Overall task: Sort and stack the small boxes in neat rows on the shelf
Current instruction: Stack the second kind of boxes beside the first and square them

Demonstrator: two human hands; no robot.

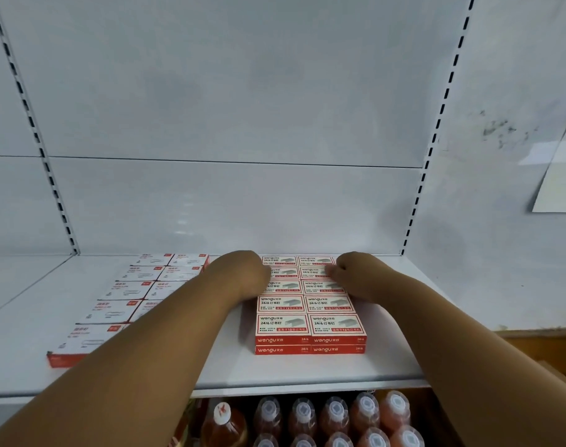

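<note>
Against a white back panel (230,91) with slotted uprights, a white shelf (307,369) is seen from above and in front. On its right half a block of red staple boxes (310,304) is laid out in two columns of five rows, stacked two layers high at the front, the edges lined up closely. To the left, just beside it, a second block of white boxes with red corners (126,295) is set in two columns; part of it is hidden by the left forearm. Below the shelf, rows of capped bottles (333,414) filled with an orange-pink liquid are visible. A sheet of paper (562,175) is fixed to the wall at the far right. The left hand (243,272) is placed against the left side of the red block near its back rows, and the right hand (352,271) against the right side; the fingers of both are curled onto the boxes, apparently pinching their edges.
</note>
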